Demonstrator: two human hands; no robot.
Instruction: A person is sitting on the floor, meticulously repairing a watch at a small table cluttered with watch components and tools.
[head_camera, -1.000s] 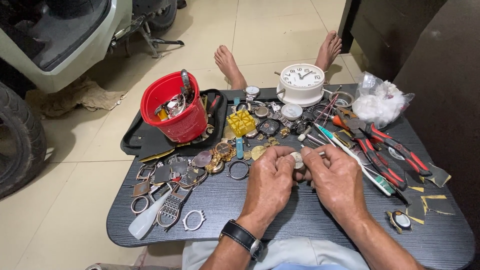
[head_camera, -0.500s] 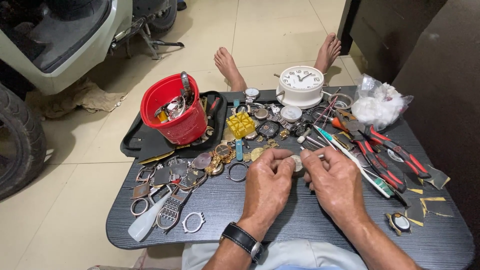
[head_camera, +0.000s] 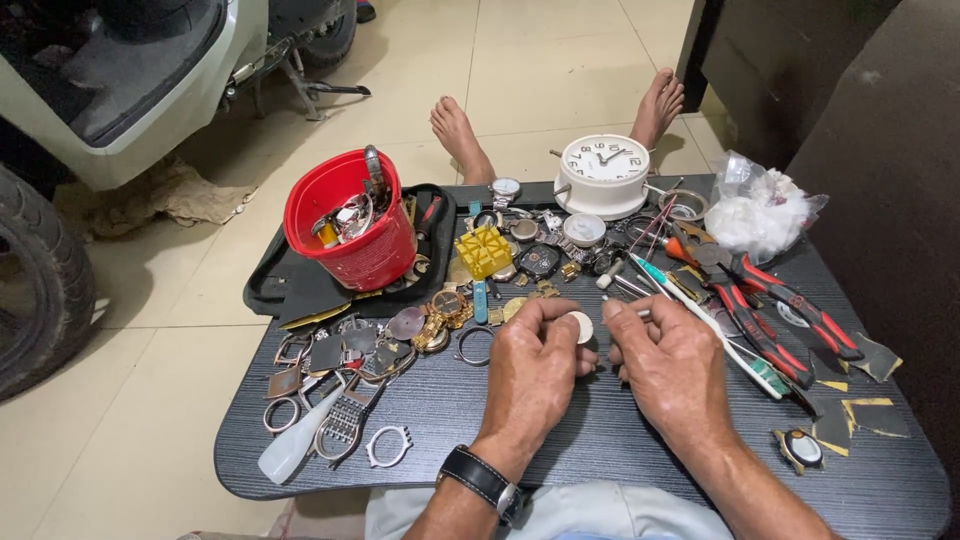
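Note:
Over the middle of a small dark table (head_camera: 560, 450), my left hand (head_camera: 532, 372) pinches a small round pale watch part (head_camera: 581, 326) between thumb and fingers. My right hand (head_camera: 668, 365) sits close beside it, fingertips closed on a thin metal tool (head_camera: 634, 313) that points at the round part. A black watch is strapped on my left wrist (head_camera: 482, 480). Watch cases, rings and straps lie scattered just beyond and left of my hands.
A red bucket (head_camera: 350, 222) of parts stands on a black tray at the back left. A white alarm clock (head_camera: 603, 173), a yellow block (head_camera: 483, 251), red-handled pliers (head_camera: 770, 300) and a plastic bag (head_camera: 762, 210) lie behind. A white bottle (head_camera: 292, 445) lies front left.
Both hands have stayed together over the table's middle. The fingers shifted slightly around the small round part.

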